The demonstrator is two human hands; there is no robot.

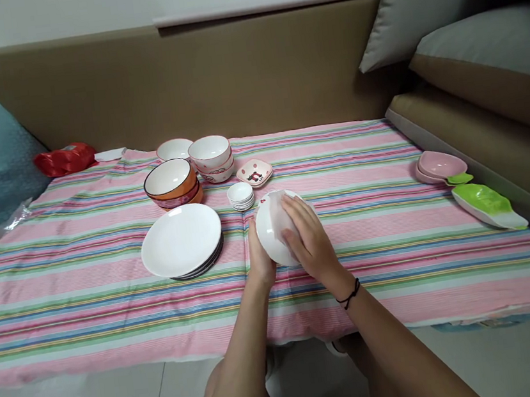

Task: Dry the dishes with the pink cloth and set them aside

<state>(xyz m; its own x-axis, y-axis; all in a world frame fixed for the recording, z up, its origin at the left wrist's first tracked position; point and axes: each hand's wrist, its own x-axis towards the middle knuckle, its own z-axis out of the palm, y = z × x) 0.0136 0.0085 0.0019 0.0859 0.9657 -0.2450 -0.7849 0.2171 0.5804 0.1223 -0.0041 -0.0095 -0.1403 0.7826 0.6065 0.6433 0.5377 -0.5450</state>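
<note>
A round white bowl with a small red print is up off the striped cloth, in front of me. My left hand is closed on its left side, with the fingers partly hidden behind it. My right hand presses a thin whitish tissue flat against the bowl's surface, the fingers close together over it. Just beyond the bowl stands a stack of small white dishes. A pile of plates, white on top and dark below, lies left of my left hand.
Orange-and-red bowls, white patterned bowls and a squarish pink dish stand farther back. At right lie pink bowls and a green-and-white dish. A red package sits back left. The striped cloth ends near my knees.
</note>
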